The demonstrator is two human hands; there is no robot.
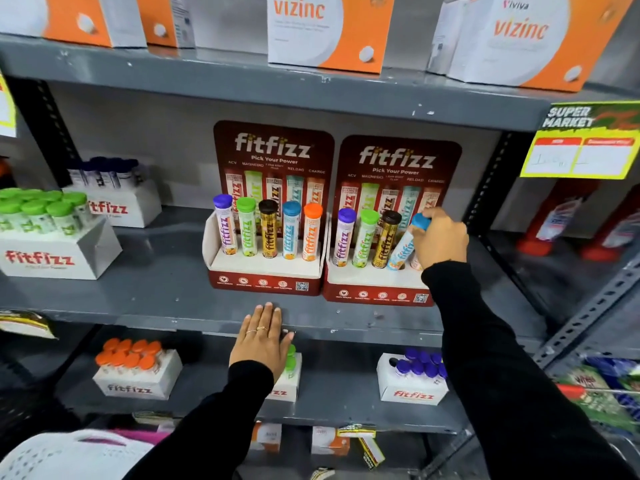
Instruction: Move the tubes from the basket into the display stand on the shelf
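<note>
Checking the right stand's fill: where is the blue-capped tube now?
In the right hand, the blue-capped tube leans tilted in the right display stand, just right of the black-capped tube.

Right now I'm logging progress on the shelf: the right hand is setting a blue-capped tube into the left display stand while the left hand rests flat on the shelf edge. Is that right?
Not quite. The head view shows the right hand holding the blue-capped tube at the right display stand, not the left display stand, which already holds five tubes. The left hand does rest flat on the shelf edge.
</note>
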